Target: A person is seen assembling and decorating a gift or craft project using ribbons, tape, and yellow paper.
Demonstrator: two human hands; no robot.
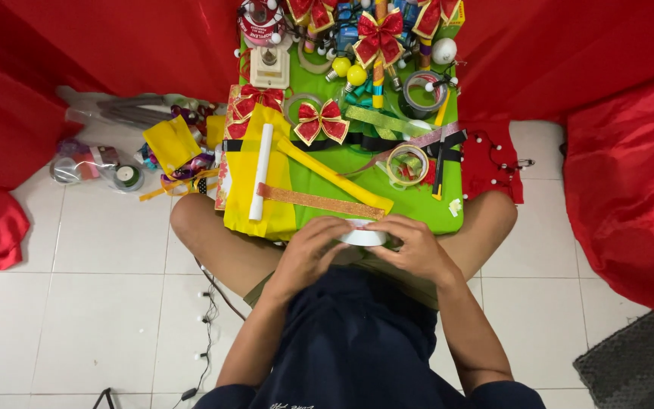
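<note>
White tape roll (362, 236) sits at the 6 o'clock edge of the green surface (418, 204), clamped between both hands. Left hand (308, 254) closes on the roll from 9 o'clock; right hand (416, 246) closes on it from 3 o'clock. Glitter strip (319, 201) lies just beyond at 12 o'clock. White tube (261, 173) rests on yellow paper (245, 189) at 10 o'clock. Red bow (322, 121) lies farther at 12 o'clock.

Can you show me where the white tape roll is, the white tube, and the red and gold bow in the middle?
white tape roll (362, 236), head view, on its white side between the two hands.
white tube (262, 173), head view, mid-length of the tube.
red and gold bow (322, 121), head view, on its centre knot.
</note>
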